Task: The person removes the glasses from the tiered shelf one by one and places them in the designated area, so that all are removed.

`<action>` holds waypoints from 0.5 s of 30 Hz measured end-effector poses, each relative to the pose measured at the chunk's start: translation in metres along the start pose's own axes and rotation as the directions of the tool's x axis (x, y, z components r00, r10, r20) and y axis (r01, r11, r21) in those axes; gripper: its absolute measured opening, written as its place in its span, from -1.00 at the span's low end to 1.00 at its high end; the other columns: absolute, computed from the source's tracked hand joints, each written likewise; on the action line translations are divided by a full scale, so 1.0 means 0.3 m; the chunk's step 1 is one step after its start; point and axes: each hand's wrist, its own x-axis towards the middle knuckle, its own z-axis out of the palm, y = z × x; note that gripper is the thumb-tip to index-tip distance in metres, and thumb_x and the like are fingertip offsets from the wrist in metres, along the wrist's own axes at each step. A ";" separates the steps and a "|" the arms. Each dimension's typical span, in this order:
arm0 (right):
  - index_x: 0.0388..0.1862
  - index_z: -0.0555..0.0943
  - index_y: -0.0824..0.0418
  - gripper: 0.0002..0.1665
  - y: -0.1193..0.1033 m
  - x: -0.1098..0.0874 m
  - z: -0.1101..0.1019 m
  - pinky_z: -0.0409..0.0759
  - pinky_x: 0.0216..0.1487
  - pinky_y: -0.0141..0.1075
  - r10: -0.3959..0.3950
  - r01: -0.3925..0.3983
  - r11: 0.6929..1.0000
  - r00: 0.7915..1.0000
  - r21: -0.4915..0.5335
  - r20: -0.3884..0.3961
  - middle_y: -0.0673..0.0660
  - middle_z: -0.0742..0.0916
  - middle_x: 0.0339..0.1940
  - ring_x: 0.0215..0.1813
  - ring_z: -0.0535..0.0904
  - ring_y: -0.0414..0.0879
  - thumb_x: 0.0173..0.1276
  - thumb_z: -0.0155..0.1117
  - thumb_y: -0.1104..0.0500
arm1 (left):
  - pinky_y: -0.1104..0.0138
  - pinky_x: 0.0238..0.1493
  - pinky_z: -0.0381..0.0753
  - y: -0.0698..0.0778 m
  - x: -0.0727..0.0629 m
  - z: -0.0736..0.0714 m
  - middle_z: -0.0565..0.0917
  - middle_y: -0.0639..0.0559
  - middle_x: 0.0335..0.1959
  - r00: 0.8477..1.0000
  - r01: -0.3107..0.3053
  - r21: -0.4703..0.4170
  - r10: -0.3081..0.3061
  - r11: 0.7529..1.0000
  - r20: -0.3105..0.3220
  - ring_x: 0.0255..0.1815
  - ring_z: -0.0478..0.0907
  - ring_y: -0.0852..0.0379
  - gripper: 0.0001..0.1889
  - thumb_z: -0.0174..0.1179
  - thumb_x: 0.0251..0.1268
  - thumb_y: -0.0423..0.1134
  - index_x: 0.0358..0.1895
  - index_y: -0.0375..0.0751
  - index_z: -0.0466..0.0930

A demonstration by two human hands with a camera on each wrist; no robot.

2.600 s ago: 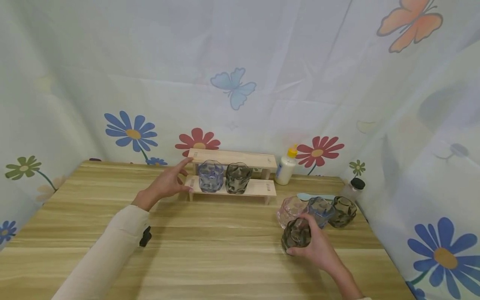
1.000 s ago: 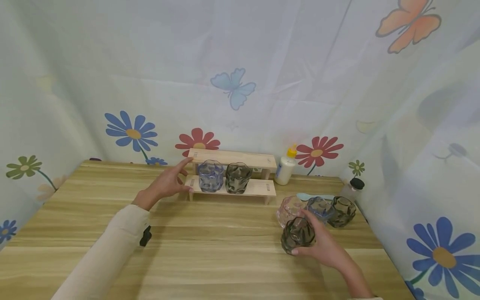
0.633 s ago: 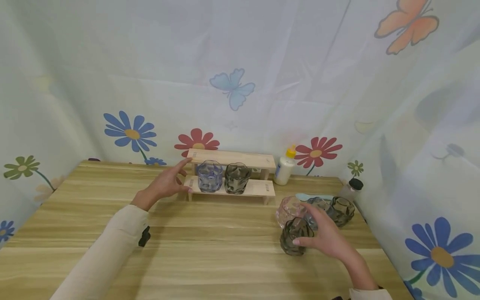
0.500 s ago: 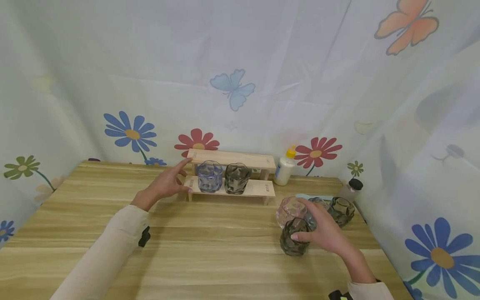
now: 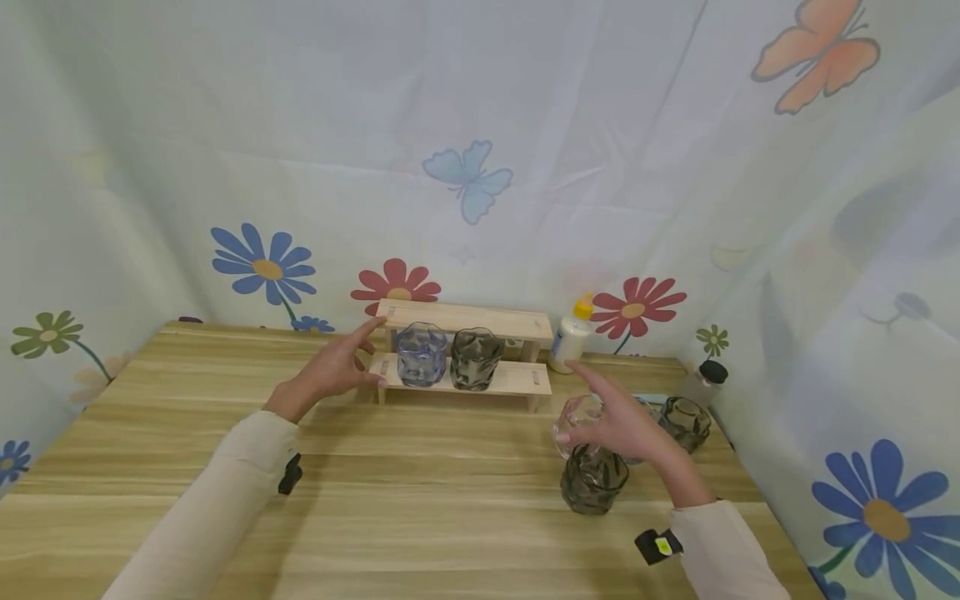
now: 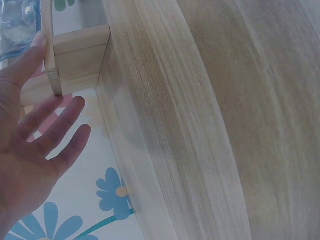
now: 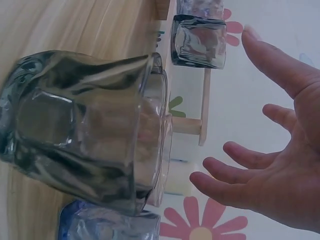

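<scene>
Right hand [image 5: 617, 419] hovers with its grip wide open, fingers spread, holding nothing, just above the pink glass [image 5: 576, 415] and behind the grey glass [image 5: 594, 481], which stands upright near the counter's [image 5: 420, 492] right edge. Left hand [image 5: 330, 371], fingers straight, rests against the left end of the rack [image 5: 517, 377] at the back edge.

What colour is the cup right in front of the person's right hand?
The cup is smoky dark grey see-through glass. The right wrist view shows it best.
</scene>
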 end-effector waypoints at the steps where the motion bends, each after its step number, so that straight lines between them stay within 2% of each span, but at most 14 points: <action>1: 0.58 0.17 0.17 0.19 -0.001 0.010 0.000 0.42 0.24 0.34 -0.005 0.005 1.000 1.000 0.006 0.009 0.41 0.33 0.53 0.46 0.30 0.43 0.07 0.63 0.00 | -0.05 -0.03 0.67 0.001 0.000 0.001 0.56 -0.40 0.20 1.000 0.000 0.001 0.000 1.000 -0.002 -0.09 0.71 -0.20 0.12 0.53 0.06 -0.10 0.61 0.11 -0.08; 7: 0.61 0.09 0.16 0.26 -0.010 0.071 0.005 0.34 0.33 0.33 -0.012 0.009 0.999 0.998 0.049 0.069 0.37 0.26 0.58 0.49 0.26 0.43 0.06 0.64 -0.02 | -0.04 -0.05 0.68 -0.002 0.001 0.001 0.56 -0.39 0.20 1.000 -0.009 -0.002 0.009 1.000 -0.010 -0.12 0.72 -0.19 0.12 0.53 0.07 -0.11 0.62 0.10 -0.08; 12: 0.63 0.08 0.02 0.25 -0.028 0.115 0.012 0.30 0.37 0.33 0.032 -0.040 0.997 0.993 0.064 0.118 0.31 0.22 0.61 0.55 0.18 0.39 0.07 0.63 -0.02 | -0.05 -0.04 0.67 -0.005 -0.002 0.001 0.56 -0.40 0.20 1.000 -0.012 0.001 0.012 1.000 -0.005 -0.12 0.71 -0.18 0.12 0.53 0.07 -0.11 0.62 0.08 -0.09; 15: 0.63 0.07 -0.01 0.26 -0.039 0.138 0.013 0.29 0.38 0.33 0.029 -0.040 0.997 0.989 0.071 0.146 0.29 0.21 0.62 0.55 0.17 0.39 0.07 0.63 -0.01 | -0.05 -0.03 0.67 -0.004 -0.005 0.001 0.57 -0.40 0.20 1.000 -0.013 0.001 0.013 1.000 -0.006 -0.12 0.71 -0.19 0.12 0.53 0.07 -0.13 0.62 0.07 -0.08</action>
